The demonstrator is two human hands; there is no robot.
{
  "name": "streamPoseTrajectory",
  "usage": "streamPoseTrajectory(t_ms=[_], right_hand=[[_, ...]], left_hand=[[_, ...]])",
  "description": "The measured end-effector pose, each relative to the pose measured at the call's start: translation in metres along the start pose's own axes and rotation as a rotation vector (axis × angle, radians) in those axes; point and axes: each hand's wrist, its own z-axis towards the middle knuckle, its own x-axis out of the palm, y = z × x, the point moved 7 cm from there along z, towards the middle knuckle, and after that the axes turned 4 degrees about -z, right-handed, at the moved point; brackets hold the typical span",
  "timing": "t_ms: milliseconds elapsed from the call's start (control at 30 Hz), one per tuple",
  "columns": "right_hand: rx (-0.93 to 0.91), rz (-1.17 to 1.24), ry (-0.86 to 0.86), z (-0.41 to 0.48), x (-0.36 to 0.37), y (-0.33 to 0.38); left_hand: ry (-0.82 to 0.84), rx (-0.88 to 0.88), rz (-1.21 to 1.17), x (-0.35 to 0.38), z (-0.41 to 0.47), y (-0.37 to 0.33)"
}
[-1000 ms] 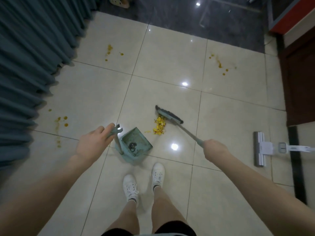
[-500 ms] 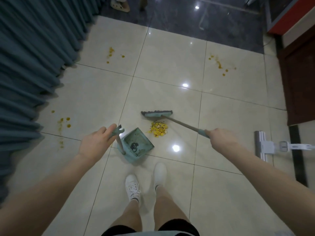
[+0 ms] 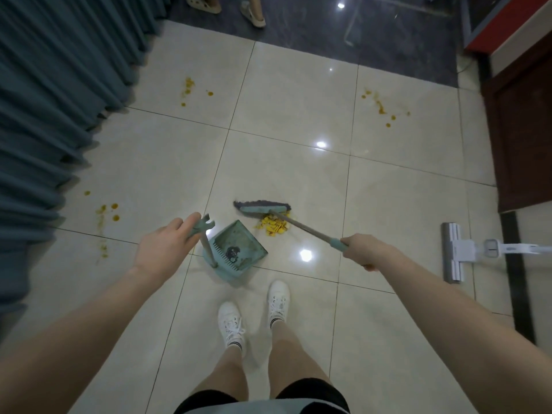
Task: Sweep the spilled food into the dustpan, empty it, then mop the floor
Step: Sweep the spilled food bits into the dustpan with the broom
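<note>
A teal dustpan [image 3: 239, 249] stands on the floor tiles in front of my feet, with dark debris inside. My left hand [image 3: 165, 248] grips the top of its upright handle. My right hand [image 3: 366, 251] is closed around the broom handle. The broom head [image 3: 262, 207] rests on the floor just behind a small pile of yellow food [image 3: 273, 227], which lies right of the dustpan's open mouth. More yellow spots lie at the far left [image 3: 188, 86], far right [image 3: 380, 106] and near left [image 3: 109, 212].
A white flat mop [image 3: 454, 252] lies on the floor at the right. Blue-grey curtains [image 3: 44, 100] hang along the left. A dark wooden cabinet [image 3: 519, 130] stands at the right. Another person's sandalled feet [image 3: 254, 16] are at the top edge.
The broom head swung from slanting to lying across behind the food pile and drew it closer to the dustpan. My left hand stayed on the dustpan handle.
</note>
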Motion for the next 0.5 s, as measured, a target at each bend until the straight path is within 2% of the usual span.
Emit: streamPoseTrajectory(t_ms=[100, 233, 367, 500], right_hand=[[0.003, -0.354, -0.147, -0.007, -0.02, -0.023], [0.038, -0.597, -0.21, -0.017, -0.04, -0.05], [0.006, -0.701, -0.283, -0.032, -0.051, -0.053], [-0.01, -0.623, -0.373, -0.047, -0.064, -0.066]], left_hand=[[0.028, -0.009, -0.011, 0.0, 0.003, 0.0], [0.062, -0.031, 0.01, 0.001, 0.006, 0.0], [0.058, -0.02, -0.037, -0.002, 0.009, -0.006], [0.059, 0.014, -0.031, -0.003, 0.009, -0.011]])
